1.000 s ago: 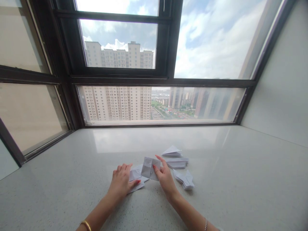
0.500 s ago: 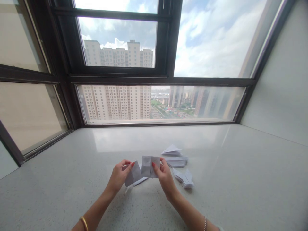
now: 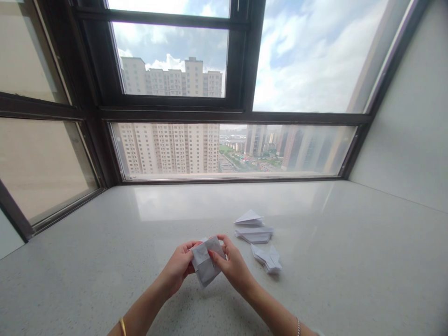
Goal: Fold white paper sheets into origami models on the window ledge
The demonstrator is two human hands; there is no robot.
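My right hand pinches a folded white paper square, its thumb pressed on the front face. Creases cross that face, and the square is tilted. On the other side, my left hand closes on a second folded paper, which lies mostly hidden behind the first. The two papers overlap in front of me, above the pale countertop. How far one is tucked into the other I cannot tell.
To the right of my hands lie a folded paper airplane, a long flat folded paper and a thick folded paper piece. The speckled countertop runs back to a dark-framed window.
My hands have come together and slightly down. The two paper squares, side by side before, now overlap, with the right hand's one in front and turned aslant.
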